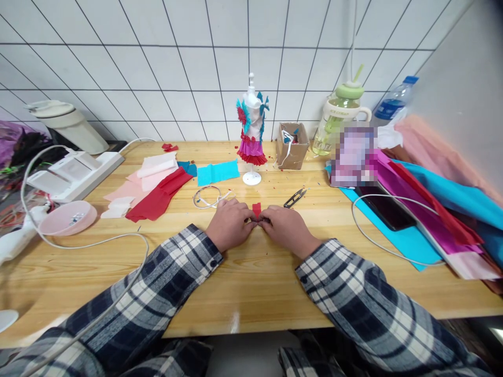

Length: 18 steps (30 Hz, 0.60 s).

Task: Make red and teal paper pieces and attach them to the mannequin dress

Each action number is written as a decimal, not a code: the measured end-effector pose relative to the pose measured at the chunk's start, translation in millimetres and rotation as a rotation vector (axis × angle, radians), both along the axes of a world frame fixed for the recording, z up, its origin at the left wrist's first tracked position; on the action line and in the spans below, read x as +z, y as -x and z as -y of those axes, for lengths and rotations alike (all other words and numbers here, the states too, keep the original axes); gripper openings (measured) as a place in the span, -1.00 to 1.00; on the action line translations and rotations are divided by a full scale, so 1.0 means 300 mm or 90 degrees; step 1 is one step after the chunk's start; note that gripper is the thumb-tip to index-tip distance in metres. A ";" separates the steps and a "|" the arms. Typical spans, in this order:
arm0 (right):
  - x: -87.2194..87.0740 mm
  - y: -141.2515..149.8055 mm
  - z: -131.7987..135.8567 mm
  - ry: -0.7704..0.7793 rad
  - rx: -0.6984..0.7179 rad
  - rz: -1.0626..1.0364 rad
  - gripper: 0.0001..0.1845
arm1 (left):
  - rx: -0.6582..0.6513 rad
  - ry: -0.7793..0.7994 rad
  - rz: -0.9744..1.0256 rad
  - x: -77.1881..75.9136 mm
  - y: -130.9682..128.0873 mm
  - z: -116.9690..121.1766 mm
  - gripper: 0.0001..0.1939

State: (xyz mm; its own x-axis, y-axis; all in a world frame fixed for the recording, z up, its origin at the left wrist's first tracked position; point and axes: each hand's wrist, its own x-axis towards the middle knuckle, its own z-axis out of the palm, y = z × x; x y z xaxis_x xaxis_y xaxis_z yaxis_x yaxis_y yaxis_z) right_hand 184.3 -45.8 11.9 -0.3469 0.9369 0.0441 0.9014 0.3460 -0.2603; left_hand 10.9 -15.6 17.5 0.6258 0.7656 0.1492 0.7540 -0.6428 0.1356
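Between my two hands, low over the table, is a small piece of red crepe paper [257, 209]. My left hand [231, 224] pinches its near end from the left with thumb and forefinger. From the other side my right hand [286, 226] pinches the same end, the fingertips almost meeting. Part of the paper is hidden by the fingers. Black thread snips [294, 198] lie just beyond my right hand. Behind stands a small white dress form [252, 112] wearing a ruffled red and magenta paper skirt and blue and red trimmings.
Left lie red crepe paper [160, 195], a bright blue strip [218, 172], a wire loop [207, 197] and a pink dish [68, 218]. A cardboard box [293, 152] and a drink bottle [341, 112] stand behind. Coloured sheets [428, 193] and a phone [389, 209] lie right. A white cable crosses my left sleeve.
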 end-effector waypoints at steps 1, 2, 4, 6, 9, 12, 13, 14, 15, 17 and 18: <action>0.000 0.000 -0.001 0.002 0.001 0.004 -0.78 | 0.004 0.003 0.004 -0.001 0.000 0.000 -0.83; 0.000 0.000 -0.001 0.003 0.002 0.008 -0.77 | 0.007 0.005 0.008 -0.001 0.000 0.001 -0.83; -0.001 0.001 -0.001 0.000 0.002 0.011 -0.78 | 0.008 0.009 0.012 -0.001 0.000 0.001 -0.83; -0.002 0.002 0.000 -0.007 -0.001 0.006 -0.79 | 0.001 0.011 0.009 -0.002 0.000 0.002 -0.83; -0.003 0.002 0.002 -0.018 -0.007 -0.005 -0.81 | -0.005 0.009 0.000 -0.002 0.000 0.001 -0.83; -0.005 0.000 0.003 -0.022 -0.008 -0.008 -0.81 | -0.004 0.005 -0.004 -0.003 0.002 -0.001 -0.83; -0.006 -0.001 0.003 -0.022 -0.006 -0.006 -0.81 | -0.004 0.004 -0.005 -0.004 0.002 -0.001 -0.82; -0.007 -0.002 0.003 -0.023 -0.003 -0.004 -0.81 | -0.004 0.004 -0.006 -0.004 0.002 -0.002 -0.82; -0.007 -0.002 0.003 -0.024 0.001 -0.003 -0.80 | -0.005 0.003 -0.007 -0.005 0.003 -0.002 -0.82; -0.008 -0.003 0.002 -0.024 0.006 -0.001 -0.79 | -0.009 0.002 -0.005 -0.006 0.004 -0.003 -0.81; -0.008 -0.004 0.003 -0.022 0.007 -0.002 -0.79 | -0.011 0.002 -0.003 -0.006 0.004 -0.003 -0.82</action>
